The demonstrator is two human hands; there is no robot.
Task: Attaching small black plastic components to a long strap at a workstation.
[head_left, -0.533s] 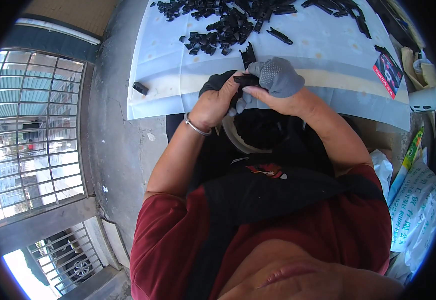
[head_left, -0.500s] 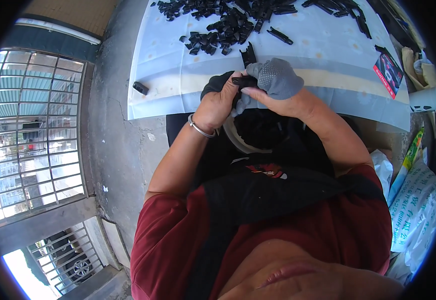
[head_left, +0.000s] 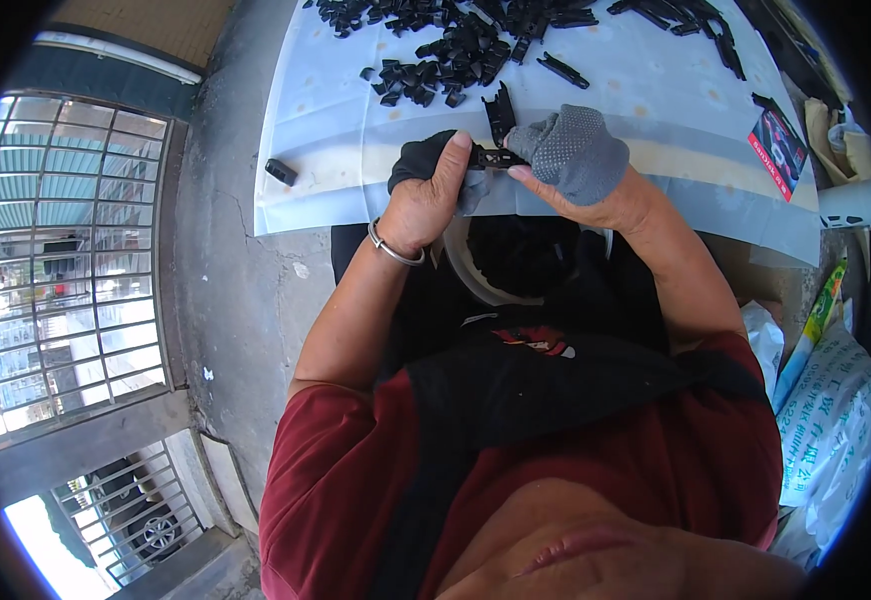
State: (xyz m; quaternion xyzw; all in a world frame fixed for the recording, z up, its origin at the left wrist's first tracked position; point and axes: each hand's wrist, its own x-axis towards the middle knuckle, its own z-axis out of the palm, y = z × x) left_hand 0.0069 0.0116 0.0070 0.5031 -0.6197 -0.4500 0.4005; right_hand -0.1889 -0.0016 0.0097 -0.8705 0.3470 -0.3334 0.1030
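Between my two hands, just over the near edge of the table, is a slim black plastic part [head_left: 497, 158] with openings along it. My left hand [head_left: 434, 172], in a dark glove with the thumb bare, grips its left end. My right hand [head_left: 573, 160], in a grey dotted glove with bare thumb, pinches its right end. Right behind them a black channel-shaped piece [head_left: 501, 115] lies on the table. Farther back is a heap of small black clips [head_left: 436, 70], and a single long black piece [head_left: 563, 71] lies to its right.
A pale patterned cloth covers the table [head_left: 346, 130]. One small black piece [head_left: 281, 172] lies at the left, a red and dark card [head_left: 779, 148] at the right. Long black parts [head_left: 691, 25] lie at the far right. Below my hands a round tub [head_left: 461, 262] holds dark contents.
My hands have drawn slightly apart, and the black plastic part between them now shows its side with openings. The left thumb has lifted upward.
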